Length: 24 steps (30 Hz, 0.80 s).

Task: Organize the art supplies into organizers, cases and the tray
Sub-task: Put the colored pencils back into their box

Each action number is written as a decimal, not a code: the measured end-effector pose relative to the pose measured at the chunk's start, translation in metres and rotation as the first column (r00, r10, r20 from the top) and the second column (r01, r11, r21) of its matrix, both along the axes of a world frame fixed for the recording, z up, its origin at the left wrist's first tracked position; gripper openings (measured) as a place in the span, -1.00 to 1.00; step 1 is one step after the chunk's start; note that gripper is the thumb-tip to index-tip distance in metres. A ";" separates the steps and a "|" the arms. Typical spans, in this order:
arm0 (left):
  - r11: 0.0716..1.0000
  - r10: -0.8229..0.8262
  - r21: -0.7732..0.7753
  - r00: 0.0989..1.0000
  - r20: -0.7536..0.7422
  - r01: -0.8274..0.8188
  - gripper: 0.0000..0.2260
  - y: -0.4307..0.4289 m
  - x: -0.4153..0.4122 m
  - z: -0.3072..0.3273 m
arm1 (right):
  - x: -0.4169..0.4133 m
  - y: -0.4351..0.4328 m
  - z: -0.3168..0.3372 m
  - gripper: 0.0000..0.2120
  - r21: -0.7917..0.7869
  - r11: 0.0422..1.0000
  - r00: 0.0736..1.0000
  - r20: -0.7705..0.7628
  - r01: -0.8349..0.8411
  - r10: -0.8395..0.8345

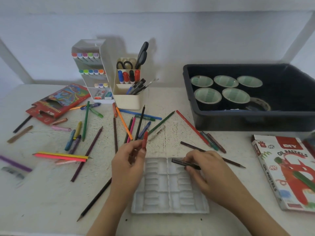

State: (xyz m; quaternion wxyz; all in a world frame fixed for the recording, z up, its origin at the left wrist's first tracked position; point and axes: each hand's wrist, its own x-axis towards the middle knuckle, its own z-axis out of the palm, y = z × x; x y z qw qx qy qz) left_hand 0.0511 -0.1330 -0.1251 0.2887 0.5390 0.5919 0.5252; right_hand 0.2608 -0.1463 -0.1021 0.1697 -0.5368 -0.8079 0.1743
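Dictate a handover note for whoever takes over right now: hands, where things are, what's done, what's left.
Left hand pinches a red oil pastel, raised.
Right hand holds a black oil pastel over the white moulded plastic insert, whose slots look empty.
Done: tape rolls in the dark plastic tray; markers in the white tiered organizer.
Left: coloured pencils and loose pastels scattered on the white table.

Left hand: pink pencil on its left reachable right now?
Likely yes for reach: the pink pencil lies close on open table. But the left hand already pinches a red oil pastel, so no free grip.
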 end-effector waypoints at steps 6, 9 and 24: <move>0.998 0.057 -0.011 0.998 -0.013 -0.057 -0.76 -0.013 0.014 -0.004 | 0.008 -0.012 -0.008 -0.89 0.131 0.983 0.987 0.081 0.129 -0.140; 0.997 0.052 -0.055 0.997 0.053 -0.049 -0.78 -0.022 0.028 -0.007 | 0.010 -0.016 -0.012 -0.83 0.185 0.966 0.978 0.075 0.179 -0.196; 0.993 -0.066 0.082 0.985 -0.159 0.080 -0.81 0.029 0.037 -0.005 | 0.017 -0.034 -0.010 -0.91 -0.045 0.990 0.978 -0.159 0.132 -0.137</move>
